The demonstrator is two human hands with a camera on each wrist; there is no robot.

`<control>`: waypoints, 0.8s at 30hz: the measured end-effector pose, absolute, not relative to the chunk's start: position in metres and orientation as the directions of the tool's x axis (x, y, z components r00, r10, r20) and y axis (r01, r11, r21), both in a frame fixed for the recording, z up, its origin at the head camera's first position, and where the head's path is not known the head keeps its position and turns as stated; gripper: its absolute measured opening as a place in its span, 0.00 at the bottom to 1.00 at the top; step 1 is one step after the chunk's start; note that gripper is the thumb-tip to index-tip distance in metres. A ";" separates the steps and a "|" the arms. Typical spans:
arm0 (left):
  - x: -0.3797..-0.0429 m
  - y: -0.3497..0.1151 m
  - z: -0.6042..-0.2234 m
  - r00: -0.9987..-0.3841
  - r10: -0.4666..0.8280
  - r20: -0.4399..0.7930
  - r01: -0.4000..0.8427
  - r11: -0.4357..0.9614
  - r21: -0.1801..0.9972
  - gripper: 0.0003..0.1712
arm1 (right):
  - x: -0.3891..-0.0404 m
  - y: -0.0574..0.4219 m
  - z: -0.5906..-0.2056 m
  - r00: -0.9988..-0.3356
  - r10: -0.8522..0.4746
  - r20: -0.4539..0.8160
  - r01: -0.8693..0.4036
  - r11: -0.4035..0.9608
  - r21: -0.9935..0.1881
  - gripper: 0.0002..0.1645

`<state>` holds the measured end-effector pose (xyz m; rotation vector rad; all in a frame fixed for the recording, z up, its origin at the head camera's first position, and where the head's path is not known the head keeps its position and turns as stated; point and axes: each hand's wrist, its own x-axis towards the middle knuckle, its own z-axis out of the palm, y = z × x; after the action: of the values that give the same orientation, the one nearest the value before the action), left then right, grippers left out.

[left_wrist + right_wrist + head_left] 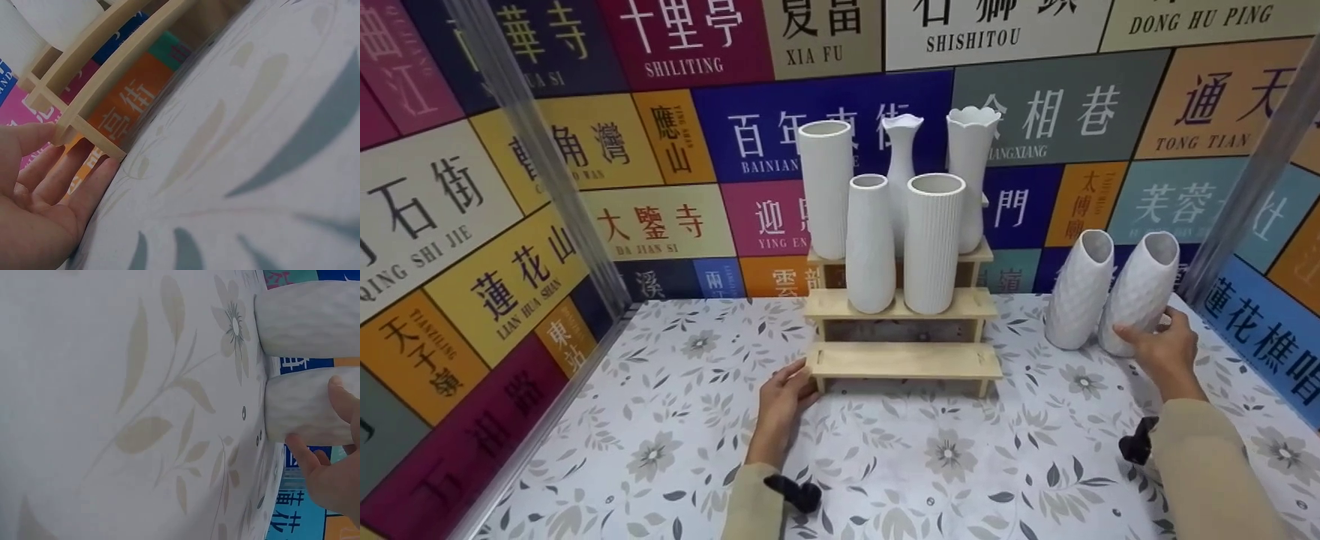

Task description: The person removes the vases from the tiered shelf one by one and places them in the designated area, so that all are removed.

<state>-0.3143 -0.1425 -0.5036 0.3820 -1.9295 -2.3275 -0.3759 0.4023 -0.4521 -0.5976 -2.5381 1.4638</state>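
Note:
A stepped wooden stand [907, 362] rises in the middle of the head view. My left hand [780, 401] holds the left end of its lowest step, with the thumb at the board's edge and the fingers by the leg [98, 136]. Over on the right, my right hand [1170, 349] grips the lower part of a white textured vase [1144, 285], thumb on one side and fingers on the other. This vase leans slightly in the head view. A matching white vase [1078, 296] stands close on its left.
The middle step bears a slender vase [871, 247] and a ribbed vase [934, 247]. Behind them on the top step are a plain cylindrical vase [826, 195], a wavy-rimmed vase [901, 165] and a scalloped-rim vase [971, 180]. A floral cloth [885, 465] covers the table; coloured sign panels [656, 217] back it.

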 end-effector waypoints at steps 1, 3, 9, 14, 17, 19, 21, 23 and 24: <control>-0.314 -0.142 -0.504 -0.966 -0.228 -0.125 -0.080 -0.195 0.978 0.25 | -0.377 0.402 -0.452 -0.905 0.419 -0.068 0.266 0.436 -0.860 0.58; -0.314 -0.141 -0.504 -0.968 -0.225 -0.113 -0.068 -0.199 0.978 0.25 | -0.379 0.401 -0.452 -0.898 0.436 -0.069 0.271 0.422 -0.865 0.57; -0.315 -0.142 -0.505 -0.963 -0.238 -0.126 -0.079 -0.199 0.977 0.25 | -0.381 0.396 -0.456 -0.892 0.449 -0.053 0.253 0.400 -0.881 0.54; -0.314 -0.143 -0.505 -0.962 -0.241 -0.128 -0.080 -0.202 0.976 0.24 | -0.382 0.392 -0.456 -0.890 0.453 -0.056 0.253 0.388 -0.886 0.52; -0.314 -0.143 -0.504 -0.963 -0.237 -0.131 -0.086 -0.191 0.978 0.24 | -0.382 0.390 -0.453 -0.882 0.467 -0.059 0.266 0.390 -0.882 0.51; -0.314 -0.142 -0.503 -0.961 -0.240 -0.134 -0.091 -0.182 0.979 0.25 | -0.381 0.390 -0.450 -0.880 0.471 -0.057 0.269 0.397 -0.877 0.51; -0.315 -0.141 -0.503 -0.959 -0.245 -0.142 -0.098 -0.180 0.979 0.24 | -0.381 0.389 -0.448 -0.882 0.468 -0.054 0.270 0.409 -0.872 0.51; -0.314 -0.141 -0.503 -0.958 -0.244 -0.149 -0.105 -0.183 0.977 0.24 | -0.381 0.389 -0.447 -0.885 0.462 -0.055 0.272 0.418 -0.867 0.51; -0.314 -0.140 -0.503 -0.959 -0.242 -0.151 -0.107 -0.187 0.977 0.24 | -0.380 0.390 -0.447 -0.888 0.455 -0.057 0.273 0.425 -0.863 0.51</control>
<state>-0.3141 -0.1405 -0.5027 0.4186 -1.9434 -2.3166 -0.3803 0.3897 -0.4467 -0.6446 -2.4906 1.4551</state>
